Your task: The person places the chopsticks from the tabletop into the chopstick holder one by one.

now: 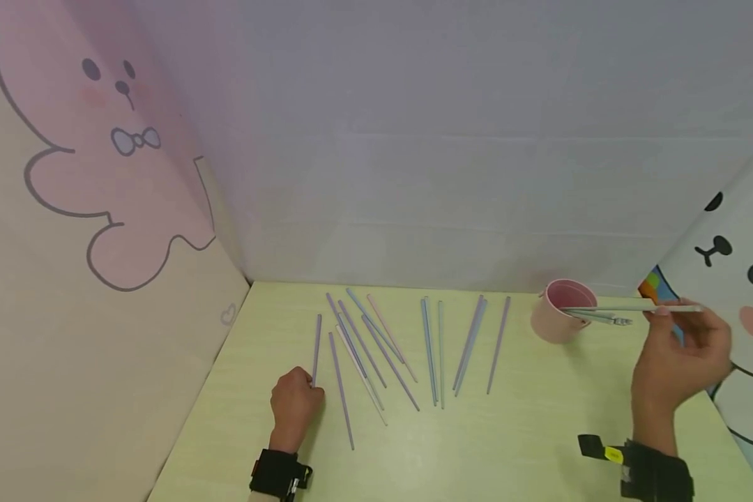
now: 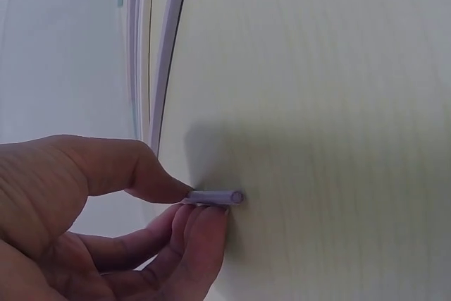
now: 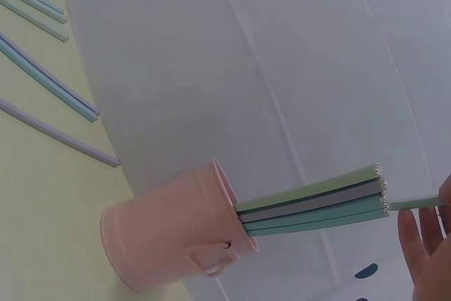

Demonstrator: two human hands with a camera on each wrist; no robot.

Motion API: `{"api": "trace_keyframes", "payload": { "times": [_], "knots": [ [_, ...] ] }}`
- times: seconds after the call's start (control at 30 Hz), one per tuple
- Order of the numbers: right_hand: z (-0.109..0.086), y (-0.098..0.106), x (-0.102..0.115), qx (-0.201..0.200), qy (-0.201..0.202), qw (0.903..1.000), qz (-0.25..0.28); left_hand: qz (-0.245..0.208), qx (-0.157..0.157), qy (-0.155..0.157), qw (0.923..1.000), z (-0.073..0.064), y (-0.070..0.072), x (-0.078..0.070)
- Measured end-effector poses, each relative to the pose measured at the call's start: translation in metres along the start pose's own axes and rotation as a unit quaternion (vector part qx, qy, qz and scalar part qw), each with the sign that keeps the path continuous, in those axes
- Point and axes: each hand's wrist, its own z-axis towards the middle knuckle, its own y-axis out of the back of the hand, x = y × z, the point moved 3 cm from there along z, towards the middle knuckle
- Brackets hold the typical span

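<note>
My left hand point(image 1: 296, 401) pinches the near end of a purple straw point(image 1: 316, 348) between thumb and fingers. In the left wrist view that straw's hollow end point(image 2: 236, 197) pokes out past the fingertips, close over the table. At the right, my right hand point(image 1: 684, 355) is raised and pinches a pale green straw point(image 1: 678, 308), held nearly level; its far end overlaps the mouth of a pink bucket point(image 1: 549, 325). Several green, grey and teal straws point(image 3: 317, 202) lean out of the bucket toward that hand.
Loose purple, blue, pink and white straws point(image 1: 341, 390) lie fanned right of my left hand. Farther right are more straws point(image 1: 498, 345), short of the bucket. A plain pale wall sheet point(image 1: 414, 174) rises at the table's back edge; printed sheets point(image 1: 125, 209) flank both sides.
</note>
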Motion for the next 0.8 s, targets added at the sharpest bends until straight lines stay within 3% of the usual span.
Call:
{"api": "trace_keyframes", "payload": {
  "times": [0.27, 0.5, 0.8],
  "knots": [
    [-0.006, -0.003, -0.005, 0.012, -0.004, 0.9994, -0.031, -0.014, 0.014, -0.004, 0.9998, 0.002, 0.000, 0.006],
    [-0.011, -0.001, 0.000, 0.022, 0.035, 0.9969, -0.067, -0.030, 0.015, -0.005, 0.9994, 0.000, 0.003, 0.009],
    [-0.021, -0.009, 0.033, 0.022, 0.041, 0.9976, -0.052, -0.061, 0.007, -0.020, 0.9979, -0.003, 0.002, -0.003]
  ]
}}
